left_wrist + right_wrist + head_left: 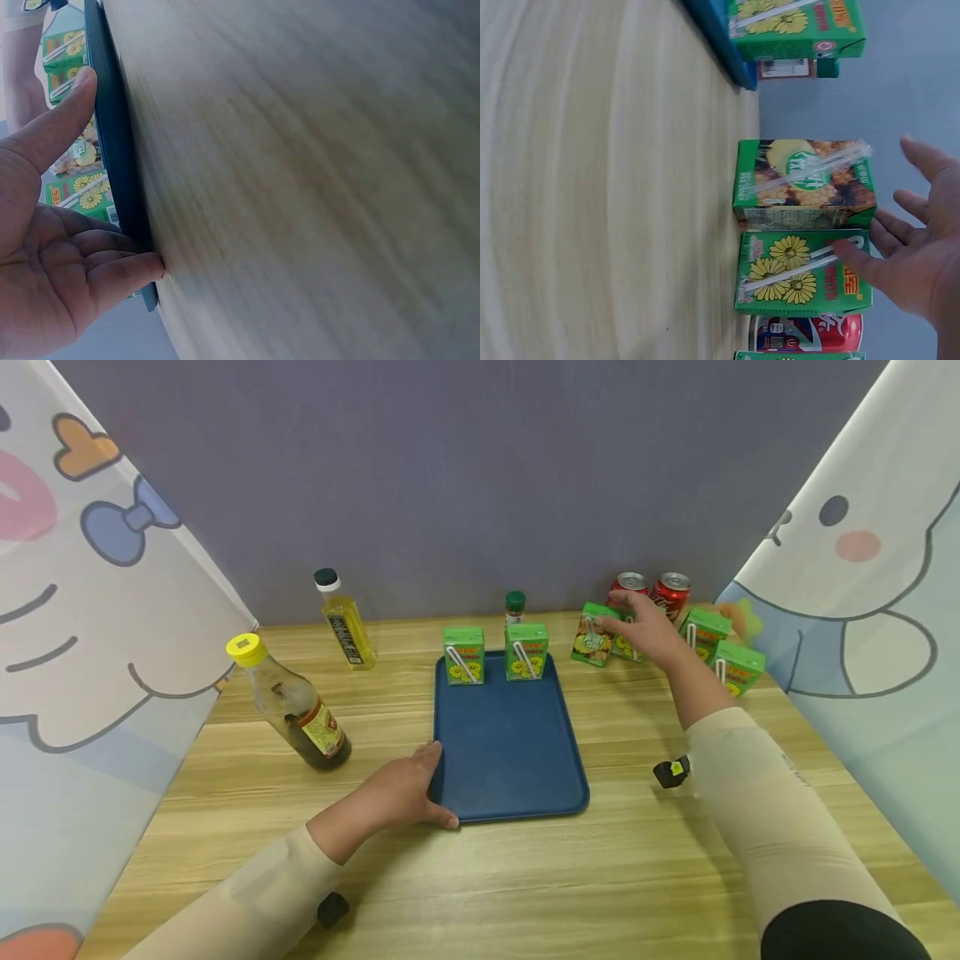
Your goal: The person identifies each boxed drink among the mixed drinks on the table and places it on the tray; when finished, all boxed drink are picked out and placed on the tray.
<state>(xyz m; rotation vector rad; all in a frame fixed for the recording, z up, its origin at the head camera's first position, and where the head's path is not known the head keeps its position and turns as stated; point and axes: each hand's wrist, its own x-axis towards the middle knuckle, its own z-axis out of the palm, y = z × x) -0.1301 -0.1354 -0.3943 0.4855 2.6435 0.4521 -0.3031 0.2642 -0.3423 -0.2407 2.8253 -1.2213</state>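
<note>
A dark blue tray (510,743) lies on the table, with two green drink cartons (464,657) standing at its far end. My left hand (401,789) is spread against the tray's near left corner, thumb and fingers touching its edge. Over to the right, my right hand (647,631) hovers at a yellow-flower drink carton (802,274). In the right wrist view its thumb overlaps that carton's front, while the other fingers stay extended near the top. A pineapple-picture carton (592,635) stands right beside it, its straw taped across the front.
Two red cola cans (672,592) stand behind the right hand, with more green cartons (738,667) further right. A green-capped bottle (515,606) is behind the tray. At left stand an oil bottle (347,627) and a yellow-capped sauce bottle (300,710). A grey wall closes the back.
</note>
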